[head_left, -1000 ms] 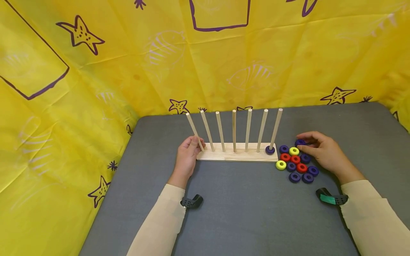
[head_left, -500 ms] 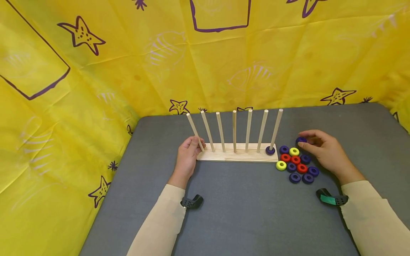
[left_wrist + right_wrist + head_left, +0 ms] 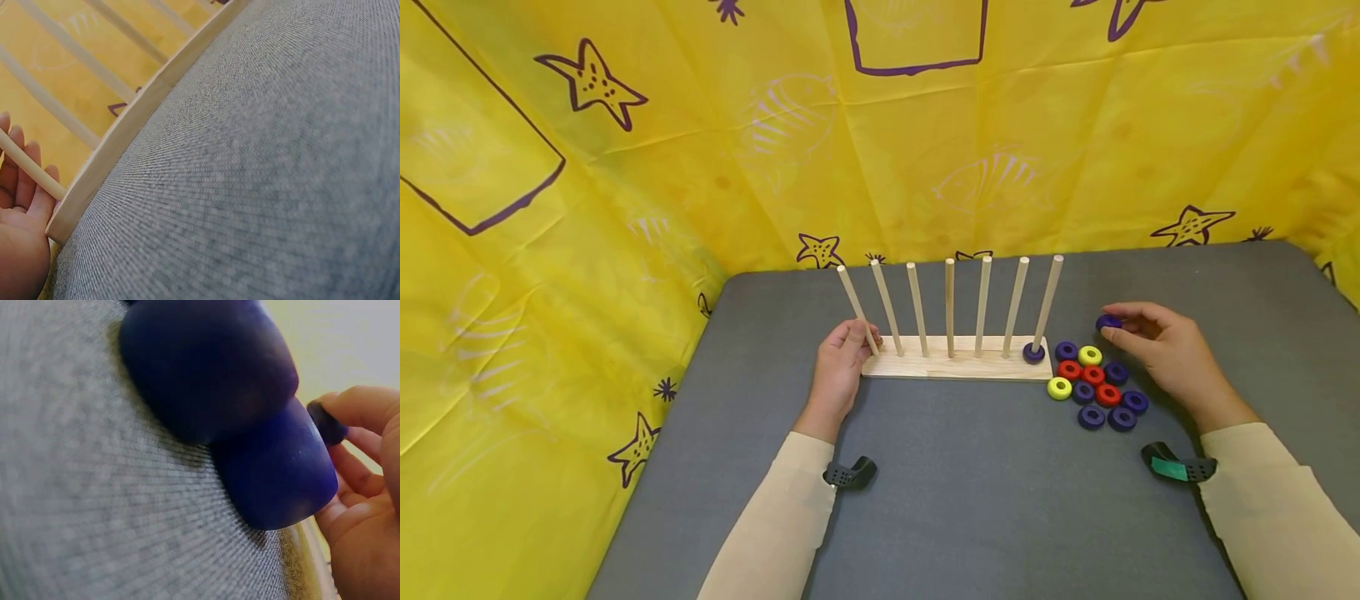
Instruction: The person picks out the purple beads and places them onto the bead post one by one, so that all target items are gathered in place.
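In the head view, a seven-peg wooden rack [image 3: 932,368] is seen resting on the grey worktop [image 3: 970,500] at centre frame, with one purple ring [image 3: 1033,360] seated at the foot of its rightmost peg [image 3: 1048,303]. Its left end is gripped by the left hand [image 3: 838,367], the thumb laid by the leftmost peg [image 3: 852,296]; only in the left wrist view, at lower left, are the fingers [image 3: 26,176] shown behind that peg. Right of centre, a second purple ring [image 3: 1107,322] is pinched between thumb and fingers of the right hand [image 3: 1176,354], nearly closed. Below it, loose purple, red and yellow rings [image 3: 1093,376] are clustered; by the right wrist camera just two purple ones are shown large, sides only, their colourful neighbours hidden.
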### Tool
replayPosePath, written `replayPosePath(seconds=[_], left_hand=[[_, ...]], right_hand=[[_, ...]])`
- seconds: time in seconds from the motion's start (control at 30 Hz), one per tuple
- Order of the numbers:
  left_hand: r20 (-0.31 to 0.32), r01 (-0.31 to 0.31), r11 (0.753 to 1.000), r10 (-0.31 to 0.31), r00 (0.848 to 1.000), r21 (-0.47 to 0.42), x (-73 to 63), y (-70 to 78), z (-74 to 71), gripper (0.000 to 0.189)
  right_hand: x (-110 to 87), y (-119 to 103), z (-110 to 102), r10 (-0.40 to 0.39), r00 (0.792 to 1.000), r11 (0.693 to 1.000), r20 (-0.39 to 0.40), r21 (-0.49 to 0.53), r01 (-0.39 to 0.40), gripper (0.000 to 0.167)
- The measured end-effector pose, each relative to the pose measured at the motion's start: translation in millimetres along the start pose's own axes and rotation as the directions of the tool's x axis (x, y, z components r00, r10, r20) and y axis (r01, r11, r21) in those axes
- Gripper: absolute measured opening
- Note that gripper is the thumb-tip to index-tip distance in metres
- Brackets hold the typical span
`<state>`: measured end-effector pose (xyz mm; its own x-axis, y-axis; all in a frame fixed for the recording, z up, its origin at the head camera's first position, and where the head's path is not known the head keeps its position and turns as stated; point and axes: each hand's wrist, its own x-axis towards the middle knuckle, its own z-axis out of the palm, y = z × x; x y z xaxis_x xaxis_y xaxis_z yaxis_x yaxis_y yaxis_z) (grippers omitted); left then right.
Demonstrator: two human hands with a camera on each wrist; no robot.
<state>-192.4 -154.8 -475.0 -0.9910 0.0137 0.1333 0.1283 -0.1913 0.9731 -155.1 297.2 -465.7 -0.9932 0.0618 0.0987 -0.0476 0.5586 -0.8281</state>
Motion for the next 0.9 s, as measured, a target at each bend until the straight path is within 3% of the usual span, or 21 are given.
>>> replayPosePath(seconds=[0.13, 0.37, 0.9], left_hand=[[-0.004, -0.001, 1.000, 0.001, 1.000, -0.019, 0.5, -0.6, 0.4, 0.034], [-0.010, -0.009, 0.999, 0.009, 1.000, -0.036, 1.7, -2.1, -0.3, 0.030], [-0.010, -0.005, 1.000, 0.005, 1.000, -0.022, 2.4, -2.6, -0.7, 0.034]], right_hand=[[-1.1, -3.8, -1.7, 0.002, 1.000, 1.000, -0.020, 0.011, -0.002, 0.044], [-2.7, -11.6, -4.8, -0.066, 0.996, 0.997, -0.061, 0.028, 0.067, 0.041], [-4.8, -22.8, -7.9, -0.100, 0.993, 0.994, -0.068, 0.023, 0.102, 0.042]])
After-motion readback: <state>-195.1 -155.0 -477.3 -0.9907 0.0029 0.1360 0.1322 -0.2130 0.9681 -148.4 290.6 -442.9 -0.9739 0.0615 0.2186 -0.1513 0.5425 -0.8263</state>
